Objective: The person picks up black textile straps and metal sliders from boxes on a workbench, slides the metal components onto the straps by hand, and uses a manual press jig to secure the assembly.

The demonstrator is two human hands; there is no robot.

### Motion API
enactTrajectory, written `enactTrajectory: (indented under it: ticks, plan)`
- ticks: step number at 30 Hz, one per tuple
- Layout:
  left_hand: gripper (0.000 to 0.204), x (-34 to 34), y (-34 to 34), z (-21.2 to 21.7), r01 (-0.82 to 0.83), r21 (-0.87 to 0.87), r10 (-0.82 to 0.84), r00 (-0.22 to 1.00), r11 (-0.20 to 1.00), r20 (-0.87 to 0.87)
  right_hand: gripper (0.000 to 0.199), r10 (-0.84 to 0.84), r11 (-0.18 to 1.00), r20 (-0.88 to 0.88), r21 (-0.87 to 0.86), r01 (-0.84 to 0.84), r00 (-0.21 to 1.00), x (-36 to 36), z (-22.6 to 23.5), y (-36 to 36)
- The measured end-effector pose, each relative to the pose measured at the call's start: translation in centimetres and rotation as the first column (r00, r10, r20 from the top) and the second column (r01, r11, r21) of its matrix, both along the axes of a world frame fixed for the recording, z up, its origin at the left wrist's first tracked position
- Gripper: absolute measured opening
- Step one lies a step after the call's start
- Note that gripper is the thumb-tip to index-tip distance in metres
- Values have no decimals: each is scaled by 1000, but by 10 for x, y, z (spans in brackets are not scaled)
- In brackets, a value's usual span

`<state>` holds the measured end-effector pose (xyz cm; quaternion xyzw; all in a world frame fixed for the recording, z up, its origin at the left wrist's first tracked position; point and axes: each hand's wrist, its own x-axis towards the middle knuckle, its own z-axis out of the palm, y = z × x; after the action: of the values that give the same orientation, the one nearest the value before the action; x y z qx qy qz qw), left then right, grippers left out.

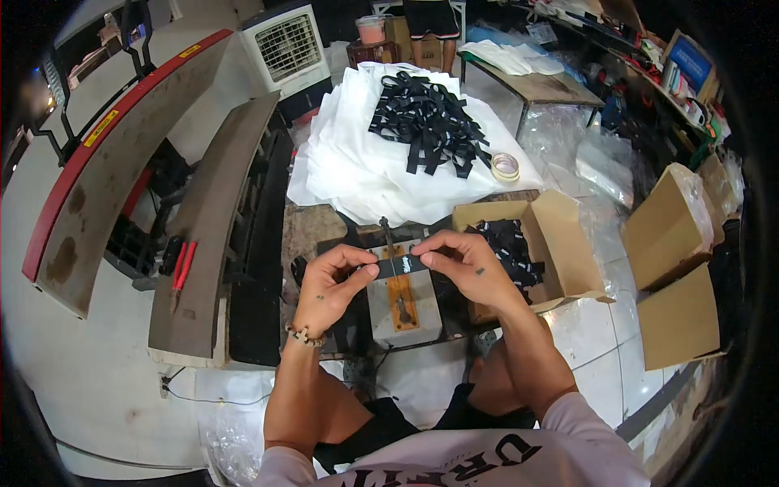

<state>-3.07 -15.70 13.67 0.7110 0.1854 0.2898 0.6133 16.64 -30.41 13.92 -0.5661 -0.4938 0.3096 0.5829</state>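
Note:
Between my hands a short black strap [412, 265] with white print is stretched level, pinched at both ends. My left hand [333, 278] closes thumb and finger on its left end, and my right hand [460, 264] does the same on the right. Directly beneath is a small grey block-shaped device [432, 323] with an orange-brown plate [401, 304] on top. A thin upright metal rod [386, 233] rises behind the strap. To the right, an open cardboard box [560, 243] holds a heap of black straps [507, 247].
Beyond the device, a stack of white sheets [341, 154] carries a large pile of black straps [430, 118] and tape rolls [505, 167]. Left stands a long bench [215, 219] with red-handled pliers [185, 264]. Cardboard boxes [677, 316] sit at right. A person [432, 32] stands at the back.

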Motion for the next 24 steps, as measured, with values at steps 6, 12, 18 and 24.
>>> enactTrajectory:
  ticks: [6, 12, 18, 24]
  plan:
    - [10, 4, 0, -6, -28, 31, 29, 999, 999, -23, 15, -19, 998, -47, -55, 16, 999, 2, -1, 0]
    - [11, 6, -1, -7, -31, 30, 32, 999, 999, -31, 16, -22, 999, -56, -40, 20, 998, 3, -7, 1]
    - [11, 6, -1, -6, -36, 11, 37, 996, 999, -76, 15, -21, 998, -59, -68, 17, 998, 3, -6, 0]
    - [11, 7, 0, -9, -29, -7, 28, 998, 1000, -60, 14, -23, 998, -70, -67, 18, 997, 4, -12, 2]
